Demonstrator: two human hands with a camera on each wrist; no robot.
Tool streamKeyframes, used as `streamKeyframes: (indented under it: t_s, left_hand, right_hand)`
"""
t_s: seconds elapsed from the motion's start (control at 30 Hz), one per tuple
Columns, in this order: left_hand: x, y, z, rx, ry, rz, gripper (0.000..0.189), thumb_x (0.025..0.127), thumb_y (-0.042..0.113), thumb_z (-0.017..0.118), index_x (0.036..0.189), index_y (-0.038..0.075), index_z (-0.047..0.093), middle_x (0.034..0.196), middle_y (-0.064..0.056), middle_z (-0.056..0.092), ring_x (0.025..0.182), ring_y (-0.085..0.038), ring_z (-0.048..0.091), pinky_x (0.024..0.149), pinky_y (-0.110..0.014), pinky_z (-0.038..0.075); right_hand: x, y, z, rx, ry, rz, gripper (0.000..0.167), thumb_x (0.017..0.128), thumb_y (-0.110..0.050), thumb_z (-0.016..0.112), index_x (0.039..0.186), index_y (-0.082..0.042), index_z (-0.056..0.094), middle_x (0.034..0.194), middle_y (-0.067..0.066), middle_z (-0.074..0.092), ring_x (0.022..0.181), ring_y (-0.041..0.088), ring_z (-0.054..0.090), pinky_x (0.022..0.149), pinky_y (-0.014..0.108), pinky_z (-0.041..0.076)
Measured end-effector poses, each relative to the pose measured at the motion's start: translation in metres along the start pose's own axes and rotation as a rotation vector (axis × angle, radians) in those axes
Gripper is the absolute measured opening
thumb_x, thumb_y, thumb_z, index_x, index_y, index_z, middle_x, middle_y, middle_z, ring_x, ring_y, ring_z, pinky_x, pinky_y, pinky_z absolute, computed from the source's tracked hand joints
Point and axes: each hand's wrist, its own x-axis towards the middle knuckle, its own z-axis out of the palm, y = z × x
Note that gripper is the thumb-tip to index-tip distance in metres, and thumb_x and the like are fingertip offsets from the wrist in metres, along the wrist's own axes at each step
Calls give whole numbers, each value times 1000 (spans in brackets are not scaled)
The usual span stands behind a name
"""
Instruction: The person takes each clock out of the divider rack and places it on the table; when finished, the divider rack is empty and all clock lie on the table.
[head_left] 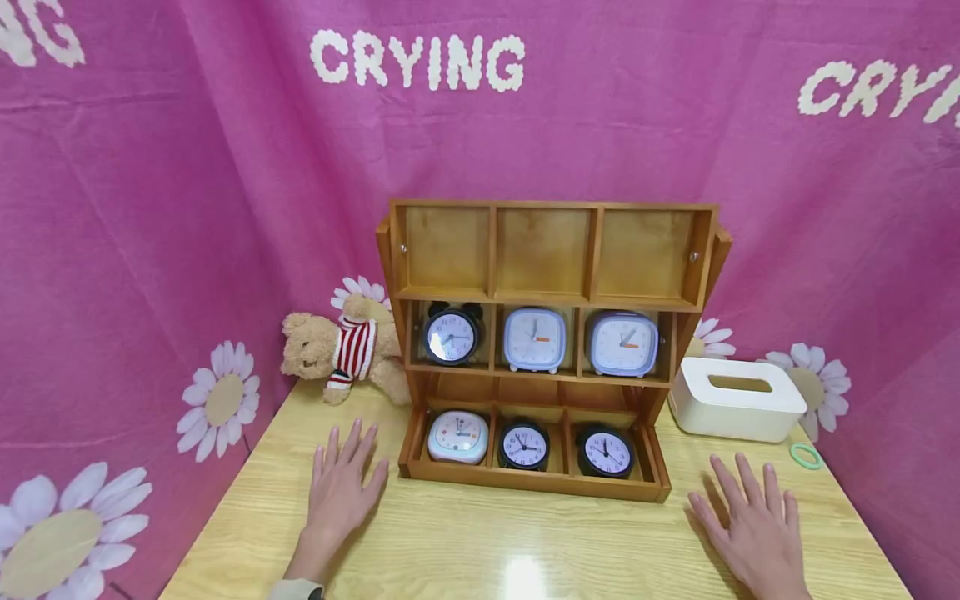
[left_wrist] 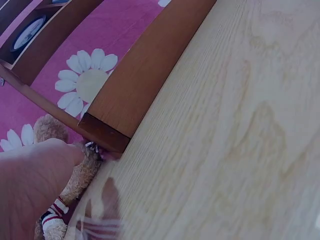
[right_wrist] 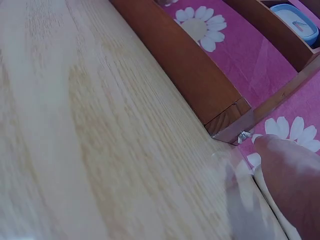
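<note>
A brown wooden shelf (head_left: 536, 482) with three tiers stands on the table between my hands. Its middle tier holds a black twin-bell alarm clock (head_left: 452, 336), a light blue alarm clock (head_left: 535, 337) and a purple-blue one (head_left: 624, 343). Down in the bottom tier are a pale rounded clock (head_left: 458, 437) and two round black clocks (head_left: 523, 444). My left hand (head_left: 343, 487) is palm down with fingers spread, left of the shelf. On the opposite side my right hand (head_left: 759, 529) is spread likewise, holding nothing. Each wrist view shows part of a hand beside the shelf's bottom corner.
A teddy bear (head_left: 354, 348) in a striped shirt lies on its side at the back left. Right of the shelf are a white tissue box (head_left: 738, 421) and a green ring (head_left: 806, 456). A pink curtain (head_left: 600, 142) surrounds the wooden table (head_left: 450, 533).
</note>
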Motion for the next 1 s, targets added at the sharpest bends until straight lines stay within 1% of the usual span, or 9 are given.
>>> streamKeyframes:
  t_s: [0.1,0.2,0.3,0.43,0.53,0.67,0.8,0.9,1.0]
  left_hand:
    - [0,-1,0,-5,6,6,62,105,43,55,159,15,45,167,-15,35,155,-50,19,122,-70,13]
    - [0,-1,0,-9,-9,7,62,106,44,53,160,14,44,168,-15,33,155,-50,17,122,-70,12]
    - [-2,1,2,-30,-26,0,62,107,43,53,160,13,43,169,-16,31,155,-50,16,122,-71,11]
    - [-2,6,7,-137,-27,-13,61,108,40,54,160,12,43,169,-17,30,155,-51,15,122,-72,9]
    - [2,13,14,-276,-39,-12,63,109,41,51,161,9,40,170,-19,27,156,-50,12,122,-72,8]
    - [5,27,25,-496,-66,4,69,109,40,54,163,5,32,170,-22,24,157,-48,12,123,-69,11]
    - [5,37,38,-692,-71,-29,80,103,32,67,164,1,26,169,-23,26,156,-42,21,125,-59,20]
    - [5,42,45,-768,-54,-72,86,98,28,74,164,0,27,168,-22,30,154,-39,28,124,-54,24]
    - [6,44,48,-808,-24,-89,85,97,24,76,162,-3,29,166,-24,33,152,-41,30,123,-56,26]
  right_hand:
    - [0,0,0,4,-5,3,75,102,-55,57,164,-21,32,169,22,25,158,46,-5,116,79,4]
    - [0,-1,-1,9,-9,8,76,102,-55,56,164,-21,31,169,22,24,159,45,-8,117,78,1]
    - [-1,-4,-2,17,-4,12,76,102,-55,57,164,-19,33,168,23,26,159,45,-6,116,78,3]
    - [4,-13,-8,65,47,1,77,101,-51,60,165,-17,32,168,22,27,159,46,0,119,76,5]
    - [17,-26,-16,152,161,-47,77,99,-46,65,163,-13,35,166,24,31,157,47,12,121,71,9]
    - [38,-49,-28,295,389,-159,77,96,-50,65,155,-3,46,158,27,44,147,49,35,120,65,23]
    - [59,-77,-41,417,596,-265,81,95,-57,62,147,5,53,149,28,54,140,42,48,122,45,31]
    - [76,-97,-51,478,676,-306,82,94,-56,65,146,7,54,145,30,57,138,37,51,122,29,31]
    - [93,-114,-60,531,693,-315,83,92,-53,70,148,6,52,146,28,57,136,39,52,122,26,32]
